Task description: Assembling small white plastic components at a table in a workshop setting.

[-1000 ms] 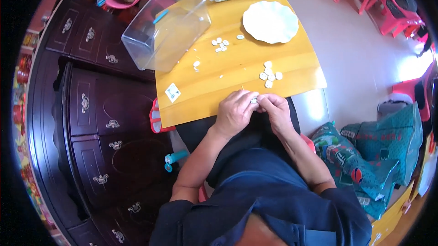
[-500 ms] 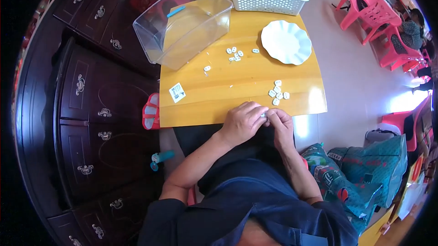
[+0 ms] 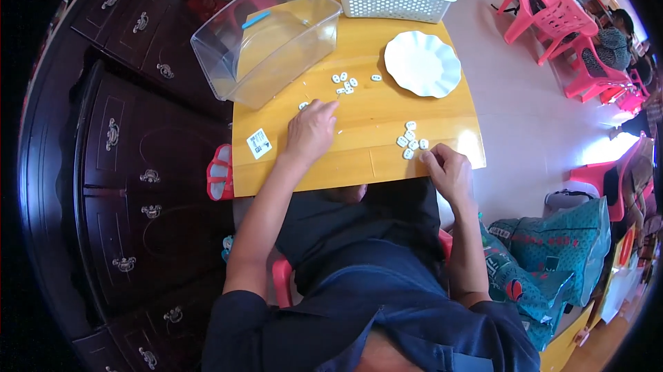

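My left hand is over the middle left of the yellow table, palm down. Its fingers are partly stretched out and apart, just short of a loose group of small white two-holed plastic pieces. One similar white piece lies partly beside its knuckles. At the table's near right edge, my right hand is curled with thumb and fingers together. Its fingertips are close to a cluster of small white squarish pieces. Whatever it may pinch is hidden.
Beyond my hands stand a clear plastic bin with a blue tool inside, a white perforated basket of white pieces and a scalloped white plate. A printed card lies left. Dark drawers flank the table; teal sacks sit right.
My hands were together at the table's near edge, around a small white piece. They have parted: the left reached forward and left, the right moved right beside the cluster. The view has shifted slightly.
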### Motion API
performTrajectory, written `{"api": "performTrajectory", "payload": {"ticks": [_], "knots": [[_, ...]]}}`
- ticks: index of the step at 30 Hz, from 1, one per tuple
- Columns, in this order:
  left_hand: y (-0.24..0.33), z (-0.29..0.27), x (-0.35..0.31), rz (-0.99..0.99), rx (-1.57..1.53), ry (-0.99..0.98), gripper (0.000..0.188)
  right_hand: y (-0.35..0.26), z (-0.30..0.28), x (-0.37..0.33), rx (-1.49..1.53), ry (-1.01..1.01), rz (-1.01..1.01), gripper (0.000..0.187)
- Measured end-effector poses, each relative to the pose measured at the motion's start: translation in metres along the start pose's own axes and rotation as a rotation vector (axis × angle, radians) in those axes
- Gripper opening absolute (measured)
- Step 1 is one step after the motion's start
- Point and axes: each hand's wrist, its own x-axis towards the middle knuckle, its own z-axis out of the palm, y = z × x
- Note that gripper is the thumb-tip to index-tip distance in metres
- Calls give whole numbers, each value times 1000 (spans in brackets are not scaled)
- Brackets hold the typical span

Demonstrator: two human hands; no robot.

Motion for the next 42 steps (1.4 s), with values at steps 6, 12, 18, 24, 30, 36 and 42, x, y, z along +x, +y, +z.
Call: {"api": "performTrajectory", "payload": {"ticks": [6,12,18,24,30,36,42], "knots": [[0,9,20,-30,46,-36,31,8,-1,10,-161,-14,27,32],[4,22,39,48,33,-23,24,9,2,19,-191,-13,45,35],[1,39,44,77,110,24,16,7,2,20,-164,43,28,35],[3,51,32,133,5,49,14,8,5,11,-148,101,6,32],[-1,55,33,157,15,122,9,2,6,5,-160,147,9,32],[25,34,25,143,-88,194,12,-5,13,-10,199,304,-79,15],[76,24,-30,31,-820,4,10,-17,55,-32,983,32,-67,12]]}}
